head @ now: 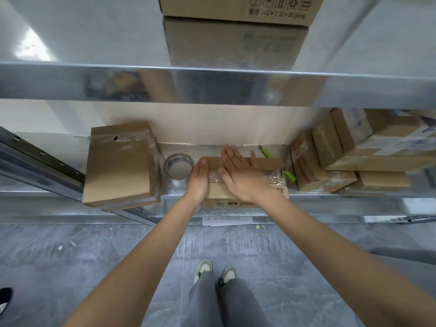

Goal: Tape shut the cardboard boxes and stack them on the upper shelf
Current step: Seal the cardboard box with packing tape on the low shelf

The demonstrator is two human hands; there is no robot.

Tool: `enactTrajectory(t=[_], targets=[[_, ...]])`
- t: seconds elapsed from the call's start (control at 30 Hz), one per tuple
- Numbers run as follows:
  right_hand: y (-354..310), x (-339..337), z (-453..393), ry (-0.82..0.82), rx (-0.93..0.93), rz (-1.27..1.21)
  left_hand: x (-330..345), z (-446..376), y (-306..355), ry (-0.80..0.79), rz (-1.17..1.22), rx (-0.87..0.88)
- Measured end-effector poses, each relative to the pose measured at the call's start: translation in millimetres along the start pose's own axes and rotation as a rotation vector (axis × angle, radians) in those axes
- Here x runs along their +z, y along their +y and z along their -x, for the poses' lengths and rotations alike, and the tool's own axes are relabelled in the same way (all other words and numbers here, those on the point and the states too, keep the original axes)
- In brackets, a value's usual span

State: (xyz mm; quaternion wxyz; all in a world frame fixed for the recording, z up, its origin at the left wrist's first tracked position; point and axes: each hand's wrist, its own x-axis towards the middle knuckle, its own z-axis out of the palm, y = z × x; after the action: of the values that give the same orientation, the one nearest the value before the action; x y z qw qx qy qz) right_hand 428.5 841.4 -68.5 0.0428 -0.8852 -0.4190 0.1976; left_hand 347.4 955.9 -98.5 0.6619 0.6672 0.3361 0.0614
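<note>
A flat cardboard box (271,165) lies on the lower metal shelf (330,199) at its front edge, with clear tape along its top. My right hand (238,173) lies flat on the box's top, fingers straight, pressing over the tape. My left hand (199,180) rests against the box's left end with straight fingers. A roll of clear tape (179,166) stands just left of the box. One cardboard box (238,8) sits on the upper shelf (94,43) at the top of the view.
A larger taped box (120,164) lies at the left of the lower shelf, overhanging its edge. Several taped boxes (349,156) are piled at the right. A green utility knife (267,152) lies behind the flat box. Below are a paper (226,220), grey floor and my shoes.
</note>
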Motion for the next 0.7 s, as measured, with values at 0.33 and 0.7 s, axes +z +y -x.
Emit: enactTrajectory(t=[0.33,0.7], targets=[[-24,56,85,0.12,-0.059,0.081,6,0,-3,0.082,0.014,-0.045],[46,37,75,0.721,0.71,-1.352,-1,26,-11,0.233,0.436,-0.181]])
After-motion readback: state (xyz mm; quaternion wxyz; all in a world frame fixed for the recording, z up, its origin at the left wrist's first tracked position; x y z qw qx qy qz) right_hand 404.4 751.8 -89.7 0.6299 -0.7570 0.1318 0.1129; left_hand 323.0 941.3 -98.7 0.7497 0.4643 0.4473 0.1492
